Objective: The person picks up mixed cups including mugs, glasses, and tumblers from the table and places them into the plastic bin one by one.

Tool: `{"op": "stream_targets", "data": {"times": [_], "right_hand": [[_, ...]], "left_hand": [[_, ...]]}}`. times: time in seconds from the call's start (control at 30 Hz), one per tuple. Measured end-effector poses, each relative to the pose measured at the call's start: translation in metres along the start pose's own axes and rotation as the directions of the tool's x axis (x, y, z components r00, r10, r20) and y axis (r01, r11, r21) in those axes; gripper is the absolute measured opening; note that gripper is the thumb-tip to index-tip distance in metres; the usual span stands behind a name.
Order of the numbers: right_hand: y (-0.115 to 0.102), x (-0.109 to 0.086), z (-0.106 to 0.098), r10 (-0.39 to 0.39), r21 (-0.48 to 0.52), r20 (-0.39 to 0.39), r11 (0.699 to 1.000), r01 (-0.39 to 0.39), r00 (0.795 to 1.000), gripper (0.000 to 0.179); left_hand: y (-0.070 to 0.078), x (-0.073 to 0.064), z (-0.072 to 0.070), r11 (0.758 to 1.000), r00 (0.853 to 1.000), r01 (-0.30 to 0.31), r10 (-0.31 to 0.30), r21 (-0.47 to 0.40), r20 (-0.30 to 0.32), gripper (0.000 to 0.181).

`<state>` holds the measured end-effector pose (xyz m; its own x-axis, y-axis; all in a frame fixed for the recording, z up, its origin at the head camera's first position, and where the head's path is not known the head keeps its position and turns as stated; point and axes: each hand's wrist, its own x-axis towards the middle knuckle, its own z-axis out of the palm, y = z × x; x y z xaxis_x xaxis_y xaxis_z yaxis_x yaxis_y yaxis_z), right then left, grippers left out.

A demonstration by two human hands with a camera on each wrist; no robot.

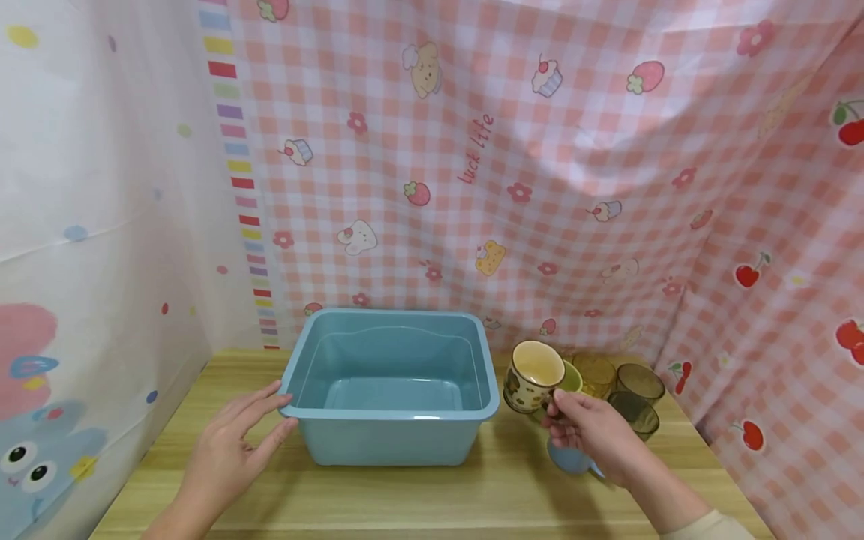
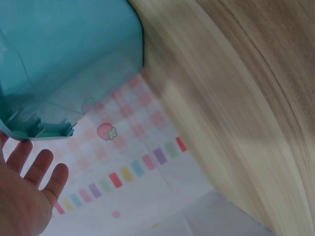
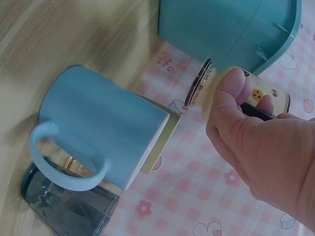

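Note:
A cream mug with a brown pattern (image 1: 532,382) is held up by its dark handle in my right hand (image 1: 594,431), thumb and fingers pinching it. The mug is just right of a blue plastic basin (image 1: 388,439), whose inside shows nothing in it. My left hand (image 1: 232,446) touches the basin's left rim with extended fingers; in the left wrist view these fingers (image 2: 37,167) lie along the rim's underside. Below my right hand stands a light blue mug (image 3: 101,125), partly hidden by the hand in the head view.
Behind the right hand stand a yellow-green cup (image 1: 572,377), an amber glass (image 1: 595,371) and dark glasses (image 1: 641,382). They share the wooden table (image 1: 378,502) with the basin. A pink checked cloth (image 1: 472,225) hangs close behind, with more cloth on both sides.

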<state>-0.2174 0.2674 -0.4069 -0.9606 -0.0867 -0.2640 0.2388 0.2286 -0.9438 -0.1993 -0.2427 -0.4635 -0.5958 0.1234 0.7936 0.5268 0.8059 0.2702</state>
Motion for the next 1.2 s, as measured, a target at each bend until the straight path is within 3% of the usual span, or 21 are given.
{"op": "stream_targets", "data": {"times": [1.2], "right_hand": [[-0.026,-0.007,-0.002,-0.117,-0.007,-0.015,0.993,0.116,0.993,0.045]], "left_hand": [[0.000,-0.002,0.000,1.000,1.000,0.001,-0.001,0.009,0.005,0.054]]}}
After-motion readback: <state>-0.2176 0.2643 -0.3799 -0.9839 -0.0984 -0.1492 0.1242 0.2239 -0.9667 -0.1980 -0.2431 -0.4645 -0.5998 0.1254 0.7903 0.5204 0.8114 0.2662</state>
